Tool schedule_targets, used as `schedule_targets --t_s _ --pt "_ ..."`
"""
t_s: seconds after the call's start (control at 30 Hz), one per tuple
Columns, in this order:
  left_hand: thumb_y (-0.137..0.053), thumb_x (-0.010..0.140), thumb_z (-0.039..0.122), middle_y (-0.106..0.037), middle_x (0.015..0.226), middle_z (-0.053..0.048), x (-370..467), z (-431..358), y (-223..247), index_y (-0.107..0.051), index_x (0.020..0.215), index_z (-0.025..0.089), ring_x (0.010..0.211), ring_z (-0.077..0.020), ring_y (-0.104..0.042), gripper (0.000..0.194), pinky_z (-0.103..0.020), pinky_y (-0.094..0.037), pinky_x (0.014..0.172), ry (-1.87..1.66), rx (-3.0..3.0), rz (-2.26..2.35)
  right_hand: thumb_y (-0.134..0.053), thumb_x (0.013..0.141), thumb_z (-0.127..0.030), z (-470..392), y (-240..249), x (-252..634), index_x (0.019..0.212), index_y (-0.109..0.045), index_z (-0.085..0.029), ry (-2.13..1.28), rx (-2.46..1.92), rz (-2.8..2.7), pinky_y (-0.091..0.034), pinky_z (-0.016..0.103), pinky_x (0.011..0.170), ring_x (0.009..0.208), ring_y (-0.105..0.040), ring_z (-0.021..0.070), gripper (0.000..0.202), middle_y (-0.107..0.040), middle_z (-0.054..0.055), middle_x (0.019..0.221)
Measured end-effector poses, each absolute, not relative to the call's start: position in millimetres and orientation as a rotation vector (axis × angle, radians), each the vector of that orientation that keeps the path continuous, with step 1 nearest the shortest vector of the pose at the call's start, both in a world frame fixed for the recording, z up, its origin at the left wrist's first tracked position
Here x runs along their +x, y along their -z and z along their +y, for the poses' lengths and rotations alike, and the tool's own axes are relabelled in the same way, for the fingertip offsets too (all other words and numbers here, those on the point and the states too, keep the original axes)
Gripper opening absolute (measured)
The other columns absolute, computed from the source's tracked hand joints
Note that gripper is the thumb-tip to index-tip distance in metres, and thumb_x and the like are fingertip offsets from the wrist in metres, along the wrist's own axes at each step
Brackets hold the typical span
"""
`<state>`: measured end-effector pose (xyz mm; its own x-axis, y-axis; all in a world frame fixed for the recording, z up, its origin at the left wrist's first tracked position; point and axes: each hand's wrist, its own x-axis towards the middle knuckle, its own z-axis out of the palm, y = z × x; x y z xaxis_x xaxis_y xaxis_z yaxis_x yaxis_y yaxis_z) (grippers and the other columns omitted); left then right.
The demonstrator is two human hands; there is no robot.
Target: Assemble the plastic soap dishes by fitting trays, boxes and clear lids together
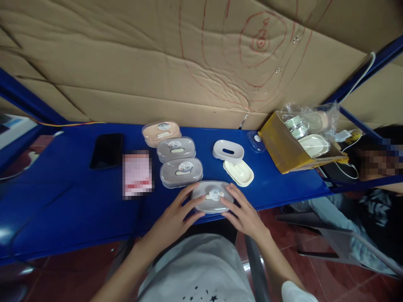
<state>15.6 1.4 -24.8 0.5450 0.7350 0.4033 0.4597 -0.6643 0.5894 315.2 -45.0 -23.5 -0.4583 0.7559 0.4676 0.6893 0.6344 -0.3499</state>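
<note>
A grey soap box (204,204) with a clear lid and a round label sits at the table's front edge. My left hand (180,214) grips its left end, fingers curved over the lid and side. At the opposite end, my right hand (244,213) holds it the same way. Just behind are two more lidded grey soap boxes, a nearer one (170,175) and a farther one (162,152), then a lidded peach soap box (149,133). To the right, a cream inner tray (245,173) touches a pale soap box part with a slot (217,150).
A clear lid (256,144) lies beside a cardboard box (277,147) holding plastic-wrapped parts. A black phone (107,151) and a blurred pink item (137,174) lie left on the blue table (72,201). Cardboard (126,63) walls the back. Another person (378,218) sits at right.
</note>
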Motion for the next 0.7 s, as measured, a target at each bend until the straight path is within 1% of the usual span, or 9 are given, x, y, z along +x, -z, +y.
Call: schedule_targets --t_s 0.1,0.23,0.43,0.53,0.63,0.7 --pt "-0.06 0.112 0.034 -0.045 0.17 -0.007 14.3 2.7 23.6 -0.058 0.147 0.035 0.153 -0.0276 -0.055 0.034 -0.048 -0.057 0.119 -0.918 2.323 0.934 -0.065 0.108 -0.021 -44.9 23.6 315.1 0.17 -0.041 -0.036 -0.12 -1.128 -2.298 -0.049 0.063 0.126 0.167 -0.03 0.0376 0.068 -0.037 0.01 0.178" --pt "-0.061 0.112 0.034 -0.041 0.174 -0.01 13.8 3.3 22.9 -0.056 0.148 0.034 0.157 -0.0285 -0.05 0.036 -0.051 -0.057 0.119 -0.907 2.312 0.923 -0.066 0.107 -0.02 -45.0 22.8 315.2 0.17 -0.042 -0.035 -0.103 -1.109 -2.296 -0.049 0.062 0.126 0.167 -0.029 0.0379 0.069 -0.034 0.009 0.18" --pt "-0.057 0.114 0.034 -0.041 0.175 -0.011 15.0 3.1 20.7 -0.054 0.148 0.032 0.158 -0.028 -0.049 0.034 -0.051 -0.056 0.12 -0.874 2.301 0.914 -0.071 0.105 -0.019 -46.3 23.5 314.8 0.167 -0.048 -0.033 -0.091 -1.083 -2.271 -0.051 0.061 0.125 0.166 -0.033 0.0381 0.067 -0.039 0.011 0.177" --pt "-0.055 0.115 0.036 -0.042 0.174 -0.011 17.1 2.1 20.5 -0.054 0.147 0.032 0.157 -0.0283 -0.051 0.033 -0.05 -0.058 0.118 -0.866 2.337 0.935 -0.073 0.104 -0.022 -45.6 23.2 313.9 0.163 -0.053 -0.03 -0.112 -1.084 -2.259 -0.05 0.062 0.125 0.165 -0.034 0.0383 0.063 -0.043 0.013 0.174" --pt "-0.054 0.115 0.037 -0.04 0.174 -0.012 14.7 -0.8 16.3 -0.054 0.149 0.031 0.157 -0.0305 -0.05 0.035 -0.052 -0.058 0.117 -0.852 2.442 0.974 -0.073 0.104 -0.025 -44.0 21.1 313.7 0.158 -0.058 -0.028 -0.115 -1.112 -2.246 -0.05 0.061 0.125 0.164 -0.037 0.0371 0.056 -0.049 0.014 0.169" --pt "-0.057 0.113 0.036 -0.042 0.171 -0.013 7.4 -1.5 10.0 -0.056 0.148 0.03 0.156 -0.0335 -0.049 0.036 -0.055 -0.055 0.119 -0.916 2.528 1.053 -0.07 0.106 -0.025 -43.8 19.1 314.8 0.154 -0.061 -0.028 -0.104 -1.151 -2.239 -0.051 0.059 0.124 0.163 -0.04 0.0353 0.049 -0.052 0.013 0.166"
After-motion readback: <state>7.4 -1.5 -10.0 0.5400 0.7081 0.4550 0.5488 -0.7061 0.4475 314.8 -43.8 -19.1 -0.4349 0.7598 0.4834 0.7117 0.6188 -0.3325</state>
